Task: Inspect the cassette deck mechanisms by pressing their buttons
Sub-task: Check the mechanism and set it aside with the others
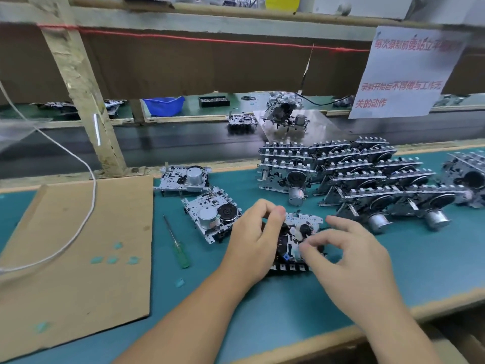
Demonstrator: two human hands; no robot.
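Two bare hands meet over one cassette deck mechanism [301, 232] on the teal bench [262, 311], near its front edge and a little right of centre. At the far left a sheet of brown cardboard [78, 258] lies flat on the bench, with a white cable [86, 214] looping across it. Just right of the cardboard lies a screwdriver [176, 244] with a green handle, its tip pointing away from the person. Beyond it two loose mechanisms [210, 212] rest motor-side up, one behind the other, the nearer one just left of the left hand [252, 245].

That hand curls its fingers [273, 214] over the left and far edge of the held mechanism, gripping it. The mechanism lies flat between both hands, its row of black buttons [288, 267] facing the person. The right hand [349, 256] comes in from the right, its thumb and forefinger bent together over the mechanism's middle; whether they pinch a part or only touch it cannot be told.

Farther right and behind, a stack of mechanisms [354, 174] stands in leaning rows, and a paper notice [401, 74] with red characters hangs above.
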